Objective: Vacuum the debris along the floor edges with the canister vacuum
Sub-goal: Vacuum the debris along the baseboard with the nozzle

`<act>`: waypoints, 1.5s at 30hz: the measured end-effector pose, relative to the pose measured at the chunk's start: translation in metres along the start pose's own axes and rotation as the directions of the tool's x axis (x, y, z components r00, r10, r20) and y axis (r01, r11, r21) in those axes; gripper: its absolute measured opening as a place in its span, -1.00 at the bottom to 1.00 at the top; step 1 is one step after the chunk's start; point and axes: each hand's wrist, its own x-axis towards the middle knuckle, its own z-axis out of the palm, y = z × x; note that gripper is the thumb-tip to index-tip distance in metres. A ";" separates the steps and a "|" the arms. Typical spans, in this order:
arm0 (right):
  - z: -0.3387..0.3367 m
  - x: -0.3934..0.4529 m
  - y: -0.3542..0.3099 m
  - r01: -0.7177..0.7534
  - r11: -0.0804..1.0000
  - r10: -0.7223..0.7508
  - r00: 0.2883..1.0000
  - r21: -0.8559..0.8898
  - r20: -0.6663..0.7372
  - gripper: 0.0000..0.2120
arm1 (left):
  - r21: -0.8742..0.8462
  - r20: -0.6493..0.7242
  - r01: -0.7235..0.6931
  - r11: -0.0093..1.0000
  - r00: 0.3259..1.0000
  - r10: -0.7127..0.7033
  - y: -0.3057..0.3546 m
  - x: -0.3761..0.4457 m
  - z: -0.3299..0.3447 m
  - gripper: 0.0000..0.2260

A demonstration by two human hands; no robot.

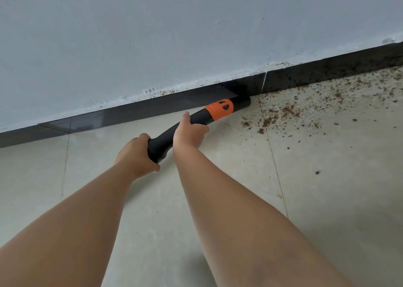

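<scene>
Brown crumbs [287, 112] lie just beyond the black nozzle [242, 102], past the right hand [189, 132] gripping the tube ahead of the left hand [136, 153], which is also clamped on it. Pushed too fast, the tip could scatter crumbs or scrape the baseboard [152, 108].

A: What colour is the tube [165, 138] in both hands?

B: Black, with an orange collar [219, 109] just past the right hand's [190, 132] grip. The collar has dark oval slots. Beyond it the nozzle [242, 102] is black again.

A: And behind the grip?

B: A glossy black skirting [122, 114] under a pale grey-blue wall [174, 25], with a rough white line between them.

A: The floor [109, 156]?

B: Cream tiles, thin dark joints. Past the nozzle, brown specks [283, 112] dot the tiles and the skirting.
</scene>
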 end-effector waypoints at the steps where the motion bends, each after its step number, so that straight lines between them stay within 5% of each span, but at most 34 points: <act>1: -0.001 0.002 -0.001 0.010 1.000 -0.010 1.000 0.006 -0.010 -0.54 | -0.034 -0.008 -0.009 0.999 1.000 0.008 0.001 0.001 0.003 -0.64; 6: -0.001 0.008 -0.001 0.057 0.998 -0.054 0.997 0.036 -0.062 -0.53 | -0.211 -0.155 -0.030 0.977 0.988 -0.003 0.004 0.001 0.019 -0.63; 14: -0.004 0.012 0.006 0.072 0.997 -0.072 0.996 -0.001 -0.061 -0.49 | -0.218 -0.298 -0.115 0.969 0.954 0.046 0.000 0.002 0.041 -0.62; 22: -0.018 0.016 0.001 0.036 0.999 -0.036 0.998 0.002 0.054 -0.53 | -0.124 -0.282 -0.238 0.963 0.939 0.196 -0.009 0.004 0.035 -0.60; 34: -0.001 0.008 -0.004 0.018 0.994 -0.031 0.992 -0.104 -0.125 -0.53 | 0.107 -0.359 -0.439 0.892 0.820 0.446 -0.019 0.002 0.037 -0.48; 45: -0.006 0.010 -0.004 0.041 0.996 -0.048 0.995 -0.084 -0.082 -0.47 | 0.027 -0.360 -0.402 0.915 0.850 0.384 -0.016 0.000 0.033 -0.63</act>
